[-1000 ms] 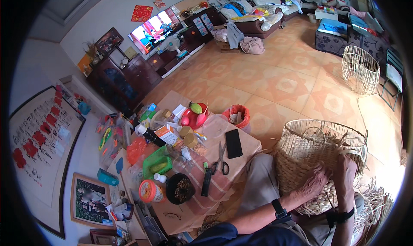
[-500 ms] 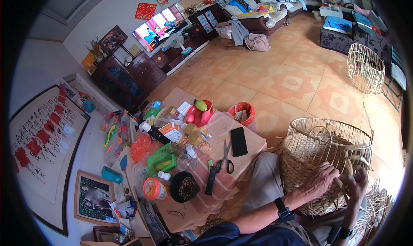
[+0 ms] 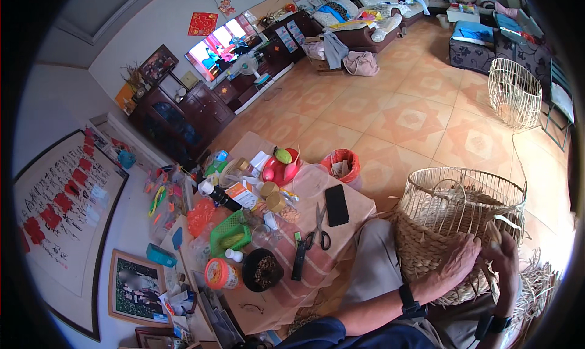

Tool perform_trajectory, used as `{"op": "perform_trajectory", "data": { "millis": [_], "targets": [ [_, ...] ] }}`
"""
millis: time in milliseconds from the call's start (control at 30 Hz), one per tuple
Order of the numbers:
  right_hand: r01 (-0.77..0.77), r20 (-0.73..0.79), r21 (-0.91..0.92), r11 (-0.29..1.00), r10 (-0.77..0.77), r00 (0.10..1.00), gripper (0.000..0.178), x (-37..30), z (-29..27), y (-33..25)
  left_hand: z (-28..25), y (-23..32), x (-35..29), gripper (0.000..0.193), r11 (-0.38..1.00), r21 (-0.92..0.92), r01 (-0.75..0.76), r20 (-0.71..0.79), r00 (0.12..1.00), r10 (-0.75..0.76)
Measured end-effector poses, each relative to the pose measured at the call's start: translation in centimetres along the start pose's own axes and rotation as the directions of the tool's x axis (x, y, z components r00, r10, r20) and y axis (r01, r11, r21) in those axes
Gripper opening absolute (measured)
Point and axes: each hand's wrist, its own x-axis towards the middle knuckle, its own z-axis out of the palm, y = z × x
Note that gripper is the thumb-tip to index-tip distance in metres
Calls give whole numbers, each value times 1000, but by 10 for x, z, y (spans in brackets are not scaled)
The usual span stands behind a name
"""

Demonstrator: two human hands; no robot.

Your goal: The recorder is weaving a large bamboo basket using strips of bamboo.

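A half-woven basket stands against my legs, with thick tan plaited strands round its lower part and bare upright wire ribs above. My left hand is closed at the near side of the basket, its fingertips pinching at a flat, straw-coloured strand. Close beside it, my right hand is also closed on the strand, which hangs down below the fingers. The exact grip of the left fingertips is partly hidden by the hand itself. Loose dry strands lie in a heap at the right of the basket.
On the left, a low table carries scissors, a phone, a black bowl, a green basket and jars. Behind it stands a red-lined bin. A bare wire basket frame stands on the tiled floor.
Both hands have come closer together at the basket's near side. The strand that stood up between them now hangs below. The view has shifted slightly.
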Motion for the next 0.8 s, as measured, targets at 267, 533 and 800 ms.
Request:
{"op": "perform_trajectory", "data": {
  "millis": [267, 533, 800],
  "targets": [
    [40, 125, 18, 999, -42, 991, 25, -14, -22, 35, 1, 16, 5, 10, 997, 1, 76, 110, 991, -76],
    [108, 40, -507, 855, -102, 994, 22, -7, -6, 20, -13, -4, 1, 7, 968, -249, 14, -19, 1000, -19],
    [51, -154, -9, 999, -52, 987, 16, -54, -66, 133, -18, -1, 5, 15, 965, -261, -14, -28, 1000, 7]
  ]
}}
